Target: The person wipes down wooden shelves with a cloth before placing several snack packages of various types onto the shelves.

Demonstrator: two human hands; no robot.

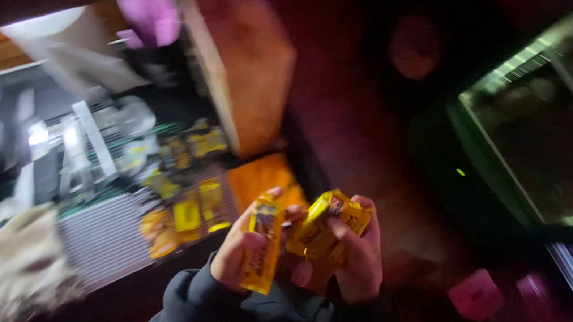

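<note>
Left hand [241, 246] grips yellow packet [262, 251]; right hand [356, 257] clamps yellow packets [325, 230]; hands close together; blurred.

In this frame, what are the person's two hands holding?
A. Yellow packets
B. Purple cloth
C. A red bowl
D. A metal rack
A. The left hand grips one upright yellow packet, and the right hand clutches a bunch of yellow packets; the picture is blurred, so their printing cannot be made out.
</note>
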